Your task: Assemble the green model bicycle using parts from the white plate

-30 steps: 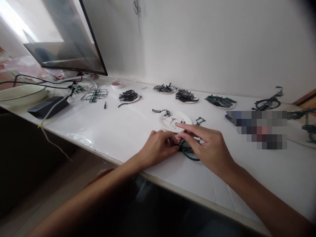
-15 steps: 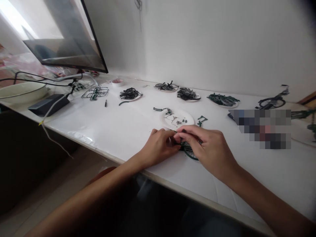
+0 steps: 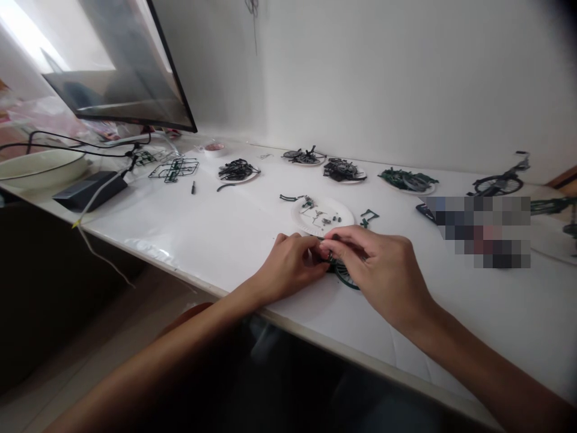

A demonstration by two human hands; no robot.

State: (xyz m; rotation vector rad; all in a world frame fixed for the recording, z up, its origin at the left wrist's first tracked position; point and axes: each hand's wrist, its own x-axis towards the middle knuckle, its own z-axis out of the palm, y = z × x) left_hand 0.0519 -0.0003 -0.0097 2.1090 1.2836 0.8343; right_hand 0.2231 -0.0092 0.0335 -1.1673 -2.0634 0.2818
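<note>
A dark green model bicycle [image 3: 347, 276] lies on the white table under my hands, its spoked wheel showing between them. My left hand [image 3: 291, 261] is closed around the bicycle's left part, which its fingers mostly hide. With thumb and fingertips pinched, my right hand [image 3: 385, 264] works at the same spot above the wheel; whatever small piece it holds is hidden. Just beyond the hands sits a white plate [image 3: 298, 224] with several small metal and green parts. Beside that plate lies a loose green bracket-like piece [image 3: 369, 215].
Plates of dark bicycle parts [image 3: 237, 171] and green parts [image 3: 408, 180] line the back. A built model bicycle [image 3: 500, 180] stands at right, near a blurred-out patch. On the left are a monitor [image 3: 135, 66], parts frames [image 3: 175, 171], a black box [image 3: 90, 191] and a basin [image 3: 42, 168].
Both hands stay at the bicycle. The right fingertips have shifted slightly, and a small shiny bit now shows beneath them. The whole view has tilted a little.
</note>
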